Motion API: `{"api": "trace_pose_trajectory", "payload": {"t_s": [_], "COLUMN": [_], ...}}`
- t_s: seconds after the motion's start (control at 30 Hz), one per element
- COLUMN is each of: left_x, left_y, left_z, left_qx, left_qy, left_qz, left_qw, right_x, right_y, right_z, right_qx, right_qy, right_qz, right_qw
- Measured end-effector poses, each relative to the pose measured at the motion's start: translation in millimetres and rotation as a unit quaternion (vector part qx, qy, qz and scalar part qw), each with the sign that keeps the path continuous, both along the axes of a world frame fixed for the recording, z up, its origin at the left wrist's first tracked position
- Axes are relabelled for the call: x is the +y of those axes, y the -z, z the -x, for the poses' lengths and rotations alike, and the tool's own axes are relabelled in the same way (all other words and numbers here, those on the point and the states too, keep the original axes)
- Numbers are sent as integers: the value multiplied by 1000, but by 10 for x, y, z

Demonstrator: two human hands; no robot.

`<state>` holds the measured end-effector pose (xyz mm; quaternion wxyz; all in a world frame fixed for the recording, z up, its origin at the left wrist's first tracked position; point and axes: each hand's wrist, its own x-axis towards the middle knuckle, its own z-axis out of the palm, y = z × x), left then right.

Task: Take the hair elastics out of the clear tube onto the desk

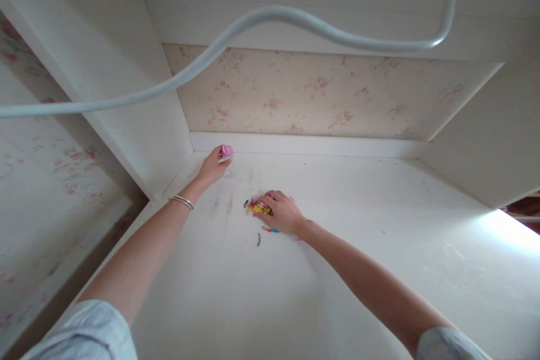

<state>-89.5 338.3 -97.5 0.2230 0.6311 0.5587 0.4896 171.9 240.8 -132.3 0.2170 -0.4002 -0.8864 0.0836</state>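
My left hand (213, 167) reaches far back on the white desk (358, 247) and is closed round a small clear container with a pink lid (226, 152), near the back left corner. My right hand (282, 212) lies palm down over a heap of small colourful hair ties (257, 207), fingers curled on them. A few loose ties lie beside it: a black one (246, 203), a dark one (259, 239) and a pink and blue one (270, 229). Thin bracelets (182, 201) circle my left wrist.
White side panels (139, 124) wall in the desk left and right, with floral wallpaper (320, 93) at the back. A pale cable (270, 14) hangs across the upper view. Bright light falls on the desk's right edge (506, 230).
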Motion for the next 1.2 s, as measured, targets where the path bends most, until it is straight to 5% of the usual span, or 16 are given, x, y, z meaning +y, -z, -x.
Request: {"api": "trace_pose_trajectory", "payload": {"t_s": [0.33,0.57,0.8,0.97,1.2], "left_x": [107,78,-37,7,418], "left_y": [168,286,378,322,138], "left_z": [98,120,184,120,-156], "left_qx": [-10,-32,-43,-2,132], "left_qy": [9,7,1,-52,-142], "left_qz": [28,66,113,116,188], "left_qw": [1000,997,993,992,963], "right_x": [1083,1401,1312,903,296], "right_y": [-264,-603,-780,-624,-406], "right_z": [151,114,-121,-208,-172], "right_qx": [-17,-5,11,9,-23], "right_qy": [58,65,14,-8,-72], "right_qz": [49,49,42,-4,30], "right_qw": [997,997,999,1000,997]}}
